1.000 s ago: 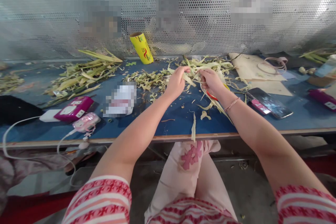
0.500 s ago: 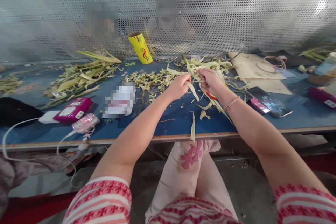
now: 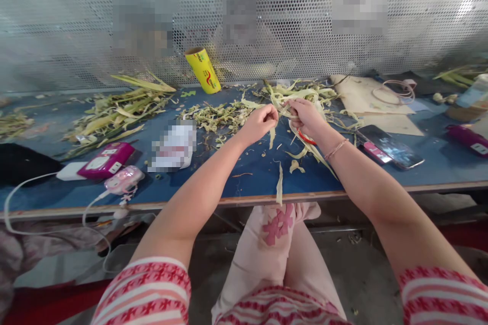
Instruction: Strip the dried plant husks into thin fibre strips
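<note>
Over the blue table my left hand [image 3: 261, 123] is closed in a pinch, and a pale, wilted plant strip [image 3: 272, 139] hangs down from its fingers. Just to its right, my right hand [image 3: 306, 118] is closed on thin plant strips, their ends partly hidden by the fingers. A tangle of pale green plant strips [image 3: 301, 94] lies directly behind the hands. Under my right wrist shows a curved red handle [image 3: 306, 138], mostly covered. To the left of my hands is a heap of small curled plant scraps [image 3: 217, 117].
A yellow cardboard tube [image 3: 204, 72] stands tilted against the perforated metal panel [image 3: 305, 56]. Long stalks [image 3: 118, 109] lie at left, near a purple device [image 3: 109, 160] with a cable. A phone [image 3: 392, 147] and brown paper [image 3: 366, 96] lie at right. One loose strip [image 3: 279, 185] overhangs the front edge.
The strip under my left hand has swung from slanting right to hanging nearly straight down and shows shorter. My left fingers have turned slightly; my right hand has hardly moved.
</note>
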`<act>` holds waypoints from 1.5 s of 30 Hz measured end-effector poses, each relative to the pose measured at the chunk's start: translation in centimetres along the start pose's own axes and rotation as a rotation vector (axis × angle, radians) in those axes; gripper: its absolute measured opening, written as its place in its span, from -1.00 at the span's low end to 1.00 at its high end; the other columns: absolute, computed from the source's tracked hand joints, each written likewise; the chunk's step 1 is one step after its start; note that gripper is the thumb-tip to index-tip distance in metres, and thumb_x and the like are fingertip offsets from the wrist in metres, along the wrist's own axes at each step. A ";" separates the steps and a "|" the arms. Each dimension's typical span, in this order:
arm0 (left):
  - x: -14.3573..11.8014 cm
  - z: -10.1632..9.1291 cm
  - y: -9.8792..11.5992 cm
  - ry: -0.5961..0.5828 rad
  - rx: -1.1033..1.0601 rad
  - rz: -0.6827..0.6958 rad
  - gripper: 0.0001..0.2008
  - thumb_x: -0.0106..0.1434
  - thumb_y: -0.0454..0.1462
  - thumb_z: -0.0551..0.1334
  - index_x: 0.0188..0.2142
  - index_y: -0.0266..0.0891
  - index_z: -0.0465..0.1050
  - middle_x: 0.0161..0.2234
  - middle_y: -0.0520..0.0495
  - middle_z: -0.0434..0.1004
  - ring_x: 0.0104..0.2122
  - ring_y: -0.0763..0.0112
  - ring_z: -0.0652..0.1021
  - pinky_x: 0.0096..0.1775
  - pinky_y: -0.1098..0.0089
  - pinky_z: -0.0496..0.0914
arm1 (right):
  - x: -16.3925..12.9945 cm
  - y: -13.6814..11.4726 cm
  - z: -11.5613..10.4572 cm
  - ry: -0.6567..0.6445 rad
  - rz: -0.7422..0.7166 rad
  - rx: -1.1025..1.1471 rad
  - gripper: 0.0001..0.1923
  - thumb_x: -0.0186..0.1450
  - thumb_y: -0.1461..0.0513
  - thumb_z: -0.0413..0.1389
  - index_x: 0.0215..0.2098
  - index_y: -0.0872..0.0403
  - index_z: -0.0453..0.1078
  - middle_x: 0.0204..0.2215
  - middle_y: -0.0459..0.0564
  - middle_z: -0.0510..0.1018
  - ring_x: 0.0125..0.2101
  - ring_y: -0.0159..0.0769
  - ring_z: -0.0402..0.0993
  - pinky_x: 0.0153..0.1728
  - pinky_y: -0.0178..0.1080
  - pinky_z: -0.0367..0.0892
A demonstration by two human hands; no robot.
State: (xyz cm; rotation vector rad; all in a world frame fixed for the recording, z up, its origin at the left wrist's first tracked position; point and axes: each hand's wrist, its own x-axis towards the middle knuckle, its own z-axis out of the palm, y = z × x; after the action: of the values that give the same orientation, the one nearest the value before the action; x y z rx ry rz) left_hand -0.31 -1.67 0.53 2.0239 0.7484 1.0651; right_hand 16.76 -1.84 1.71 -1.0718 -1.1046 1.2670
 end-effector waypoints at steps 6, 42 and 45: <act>0.5 -0.3 -0.4 -0.129 -0.243 -0.141 -0.77 -0.08 -0.47 0.01 -0.44 -0.22 0.34 -0.48 -0.01 0.40 -0.50 0.47 0.37 -0.43 0.40 0.29 | 0.0 -0.3 -0.2 -0.011 0.024 0.022 -0.82 0.37 0.32 0.02 -0.42 0.10 0.29 -0.74 -0.33 0.02 -0.77 -0.62 -0.18 -0.78 -0.51 -0.20; 0.6 1.0 -2.7 0.031 -0.181 -0.253 -0.73 0.00 -0.15 0.42 -0.51 -0.29 0.43 -0.44 -0.01 0.46 -0.50 0.56 0.38 -0.34 0.39 0.28 | -0.4 -0.2 0.3 -0.025 0.048 -0.026 -0.75 0.44 0.32 -0.06 -0.39 0.14 0.33 -0.74 -0.29 0.11 -0.79 -0.62 -0.17 -0.74 -0.47 -0.21; 0.7 1.1 -2.7 0.052 -0.236 -0.280 -0.76 -0.02 -0.16 0.42 -0.50 -0.29 0.48 -0.47 0.00 0.48 -0.48 0.54 0.41 -0.32 0.39 0.30 | -0.4 -0.2 0.3 -0.045 0.046 -0.025 -0.75 0.45 0.33 -0.07 -0.38 0.14 0.32 -0.74 -0.30 0.10 -0.79 -0.62 -0.18 -0.74 -0.47 -0.22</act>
State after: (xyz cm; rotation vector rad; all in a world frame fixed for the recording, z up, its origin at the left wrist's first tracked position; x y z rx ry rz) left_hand 0.57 0.03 -1.79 1.6436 0.8605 0.9945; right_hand 16.52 -2.22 1.92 -1.0979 -1.1373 1.3225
